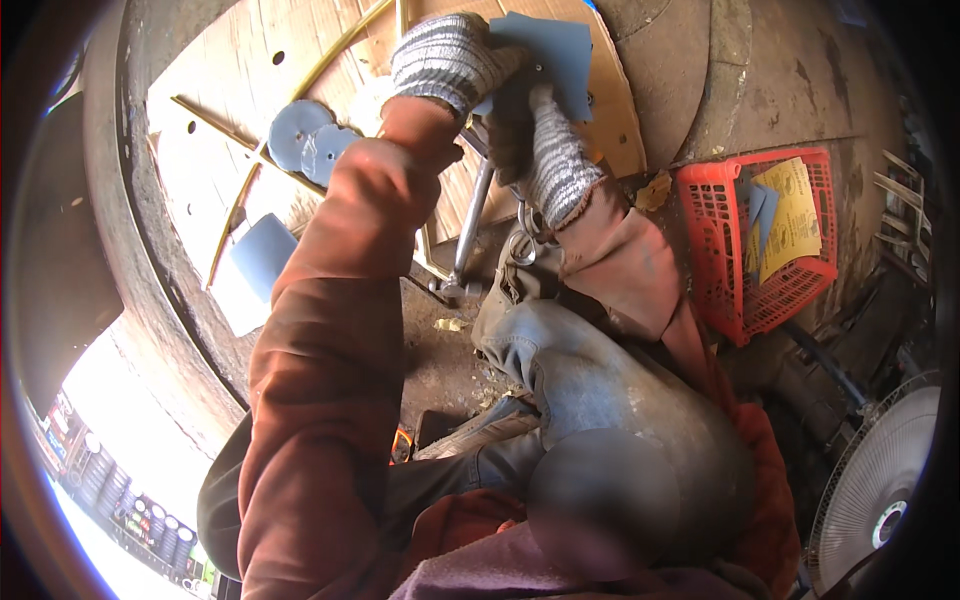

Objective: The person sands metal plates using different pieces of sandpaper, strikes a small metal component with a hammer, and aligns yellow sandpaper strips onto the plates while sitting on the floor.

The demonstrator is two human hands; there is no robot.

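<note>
The blue sheet is up between the gloves — its left edge tucked under the left hand, its lower edge meeting the right hand. The left hand is clamped on that edge, fingers reaching over the surface; the right sits just below, dark fingers in shadow, and whether they grip or only steady cannot be told. Under both hands spreads the pale board. Left of the left hand and nearer the body lie two overlapping blue discs, and past them a blue square piece. A metal bar slants toward the body below the hands — and right of the right hand stands a red crate holding a tan sheet.
</note>
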